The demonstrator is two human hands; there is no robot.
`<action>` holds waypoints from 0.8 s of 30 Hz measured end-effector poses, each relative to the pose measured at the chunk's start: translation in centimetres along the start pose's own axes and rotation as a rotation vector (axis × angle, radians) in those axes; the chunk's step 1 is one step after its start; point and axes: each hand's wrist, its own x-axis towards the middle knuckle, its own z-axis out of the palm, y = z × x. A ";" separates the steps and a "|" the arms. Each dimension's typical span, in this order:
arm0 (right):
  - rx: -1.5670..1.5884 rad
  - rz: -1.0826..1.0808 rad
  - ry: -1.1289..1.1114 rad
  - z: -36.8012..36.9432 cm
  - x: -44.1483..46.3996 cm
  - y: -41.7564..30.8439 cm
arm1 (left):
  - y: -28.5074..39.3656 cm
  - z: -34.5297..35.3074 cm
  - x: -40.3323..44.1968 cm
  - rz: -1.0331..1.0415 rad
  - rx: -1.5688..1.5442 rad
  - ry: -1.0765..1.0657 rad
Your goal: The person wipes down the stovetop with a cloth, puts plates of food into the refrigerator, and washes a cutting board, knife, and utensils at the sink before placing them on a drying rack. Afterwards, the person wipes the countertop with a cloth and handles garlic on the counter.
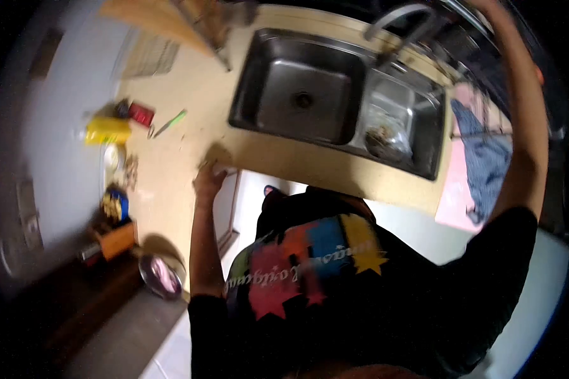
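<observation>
My left hand [208, 180] rests at the counter's inner corner, thumb apart from the fingers, holding nothing that I can see. Up at the top right, my right arm reaches toward the dark dish rack [464, 44]. Only a part of my right hand [487, 5] shows at the frame's edge, and its fingers are hidden. Between my arms lies a double steel sink [303, 76]. In its smaller basin sits a clear plastic bag [389, 140] with brownish scraps. A curved faucet [401, 14] stands behind the basins.
Left on the counter [171, 170] are a yellow bottle [107, 131], a red packet [141, 114], a green-handled knife [171, 123] and a blue container [116, 204]. A metal bowl [162, 276] holds something pink. A blue-grey cloth [483, 158] lies on a pink surface at right.
</observation>
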 end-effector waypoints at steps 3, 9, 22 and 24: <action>0.092 -0.158 0.133 2.4 1.7 4.7 | 2.6 -1.4 0.3 -0.131 -0.024 -0.077; 0.129 0.033 0.114 4.3 4.4 10.6 | 3.6 -2.5 0.4 -0.253 -0.002 -0.170; 0.570 -0.844 -0.119 23.5 0.8 -30.7 | -6.5 -0.6 -3.2 -0.407 -0.171 0.020; 0.706 -0.820 -0.107 31.0 4.0 -36.5 | -6.8 -3.3 -3.7 -0.430 -0.185 -0.025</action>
